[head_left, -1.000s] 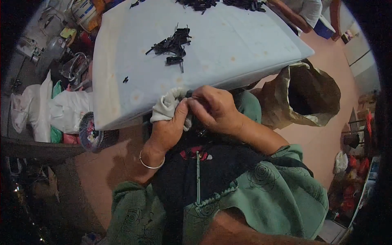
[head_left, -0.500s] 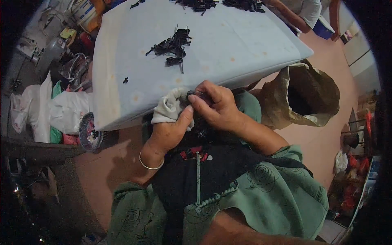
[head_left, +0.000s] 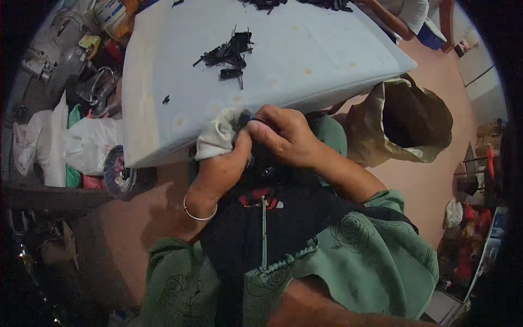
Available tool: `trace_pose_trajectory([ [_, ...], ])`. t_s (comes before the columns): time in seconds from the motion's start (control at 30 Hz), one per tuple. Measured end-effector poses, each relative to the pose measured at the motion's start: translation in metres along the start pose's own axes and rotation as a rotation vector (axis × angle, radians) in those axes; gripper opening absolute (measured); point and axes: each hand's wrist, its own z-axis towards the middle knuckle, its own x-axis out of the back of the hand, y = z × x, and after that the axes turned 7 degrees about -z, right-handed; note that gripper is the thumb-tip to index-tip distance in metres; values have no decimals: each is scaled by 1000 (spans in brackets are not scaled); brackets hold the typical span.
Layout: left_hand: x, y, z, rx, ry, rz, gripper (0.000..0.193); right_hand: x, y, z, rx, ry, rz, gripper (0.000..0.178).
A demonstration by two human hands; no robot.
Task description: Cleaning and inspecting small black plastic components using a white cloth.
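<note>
My left hand (head_left: 220, 171) is closed near the front edge of the covered table, a whitish cloth (head_left: 214, 137) wrapped about its fingers while the thumb stays bare. Against it, my right hand (head_left: 289, 136) pinches a small black piece (head_left: 248, 118) between thumb and forefinger, at the soiled end of the cloth. Both hands meet on this piece, and the fingers hide most of it. Beyond them lies a pile of thin black plastic parts (head_left: 231, 52) on the pale cover (head_left: 294, 65). One small black part (head_left: 166, 100) rests apart, to the left.
More black parts (head_left: 327, 4) lie at the far edge, near another person's arm (head_left: 389, 19). A large brown sack (head_left: 365, 125) stands gaping on the right. White plastic bags (head_left: 95, 144) and a clear round container (head_left: 119, 174) are at the left.
Both hands have shifted slightly, the left one a little leftward with the cloth. The small black piece stays between them. The piles look unchanged apart from a slight shift of view.
</note>
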Motion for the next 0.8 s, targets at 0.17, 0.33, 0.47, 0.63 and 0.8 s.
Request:
trace_pose_trajectory([
  [0.17, 4, -20, 0, -144, 87, 164, 24, -6, 8, 4, 136, -92, -118, 23],
  [0.33, 4, -23, 4, -444, 112, 370, 23, -12, 8, 8, -25, -138, -38, 25],
  [0.47, 3, -13, 7, -528, 54, 594, 18, -32, 24, 6, -202, -129, 302, 30],
  [0.63, 5, -31, 5, -524, 69, 701, 13, -37, 33, 7, -297, -226, 325, 29],
  [0.8, 5, -28, 9, -166, 86, 72, 12, -16, 29, 12, -313, -268, 214, 27],
])
